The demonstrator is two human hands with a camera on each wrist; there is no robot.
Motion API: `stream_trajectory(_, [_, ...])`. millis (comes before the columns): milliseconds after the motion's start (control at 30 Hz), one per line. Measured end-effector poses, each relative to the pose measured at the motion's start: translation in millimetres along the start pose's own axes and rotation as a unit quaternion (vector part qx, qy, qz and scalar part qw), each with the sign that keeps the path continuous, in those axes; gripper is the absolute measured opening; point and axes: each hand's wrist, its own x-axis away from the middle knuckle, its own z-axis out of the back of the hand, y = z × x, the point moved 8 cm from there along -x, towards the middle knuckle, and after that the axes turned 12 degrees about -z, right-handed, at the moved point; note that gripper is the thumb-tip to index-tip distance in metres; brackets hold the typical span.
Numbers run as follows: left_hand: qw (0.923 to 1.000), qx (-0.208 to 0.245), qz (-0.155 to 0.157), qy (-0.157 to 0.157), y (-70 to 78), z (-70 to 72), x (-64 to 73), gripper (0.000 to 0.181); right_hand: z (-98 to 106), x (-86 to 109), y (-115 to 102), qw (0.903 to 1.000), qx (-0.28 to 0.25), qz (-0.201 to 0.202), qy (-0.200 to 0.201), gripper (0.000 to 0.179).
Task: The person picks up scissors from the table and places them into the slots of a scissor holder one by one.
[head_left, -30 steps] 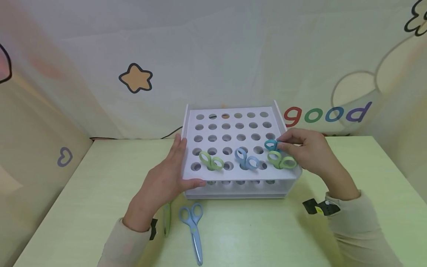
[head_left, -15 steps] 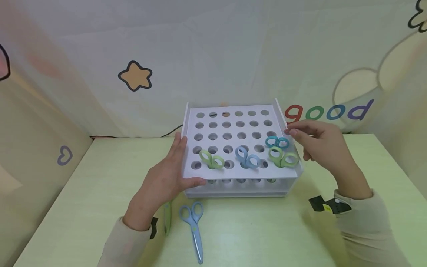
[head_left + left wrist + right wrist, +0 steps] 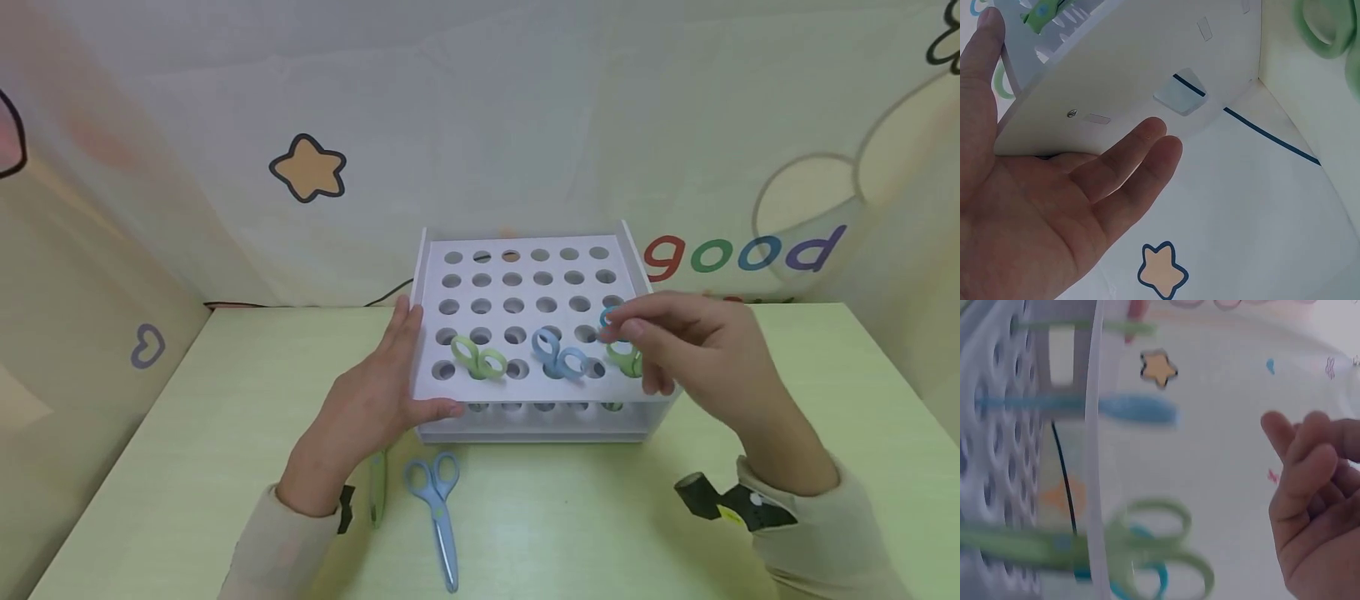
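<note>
My left hand (image 3: 367, 404) holds the white rack (image 3: 495, 392) full of round holes at its front left corner. Its thumb lies along the front edge, fingers against the left side panel (image 3: 1129, 94). My right hand (image 3: 693, 350) hovers over the rack's right side, fingers loosely bent, holding nothing visible. Green scissors (image 3: 474, 362), light blue scissors (image 3: 556, 361) and other green scissors (image 3: 622, 363) stand handles-up in the front row. Behind these last ones, teal scissors (image 3: 603, 317) are mostly hidden by my right hand; their handles (image 3: 1163, 582) show in the right wrist view.
Blue scissors (image 3: 442, 525) lie on the pale green table (image 3: 570, 533) before the rack. Another green pair (image 3: 377, 492) lies beside them, partly hidden by my left arm. A decorated cloth wall (image 3: 495, 125) rises behind the rack.
My right hand let go of the teal scissors, which now sit in the rack. It drew back right, then came left and nearer over the handles. My left hand stays put.
</note>
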Motion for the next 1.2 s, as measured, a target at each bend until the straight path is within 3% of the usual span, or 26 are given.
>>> stream_trajectory(100, [1.0000, -0.003, -0.005, 0.001, 0.0, 0.4, 1.0, 0.125, -31.4, 4.4, -3.1, 0.9963, -0.032, 0.036, -0.071, 0.030])
stream_trajectory(233, [1.0000, -0.005, -0.006, -0.002, 0.1, 0.0, 0.8, 0.125, -65.6, 7.8, 6.5, 0.9925, -0.044, 0.021, -0.112, 0.028])
stream_trajectory(367, [0.9999, -0.005, -0.003, -0.010, 0.8, -0.6, -0.4, 0.125, -94.3, 9.8, 25.8, 0.9873, -0.042, -0.049, -0.145, 0.016])
stream_trajectory(500, [0.9999, -0.002, 0.005, -0.015, 0.4, -1.0, -0.5, 0.125, -121.0, 13.5, 47.3, 0.9755, -0.036, -0.123, -0.179, 0.012])
stream_trajectory(667, [0.9999, -0.003, 0.004, -0.014, -0.3, -0.7, 0.0, 0.125, -145.3, 16.8, 70.5, 0.9643, -0.036, -0.173, -0.197, 0.011])
stream_trajectory(933, [1.0000, -0.004, 0.000, -0.008, -0.4, 0.6, 1.8, 0.124, -171.1, 19.8, 103.5, 0.9560, -0.022, -0.204, -0.210, 0.014])
stream_trajectory(1067, [1.0000, -0.001, -0.002, -0.009, -0.8, 0.1, 1.6, 0.123, -179.0, 21.3, 116.7, 0.9571, 0.013, -0.203, -0.206, 0.016])
stream_trajectory(1200, [0.9999, 0.003, -0.005, -0.011, -0.6, -0.5, 1.0, 0.122, -187.6, 21.1, 124.3, 0.9620, 0.101, -0.153, -0.202, 0.018])
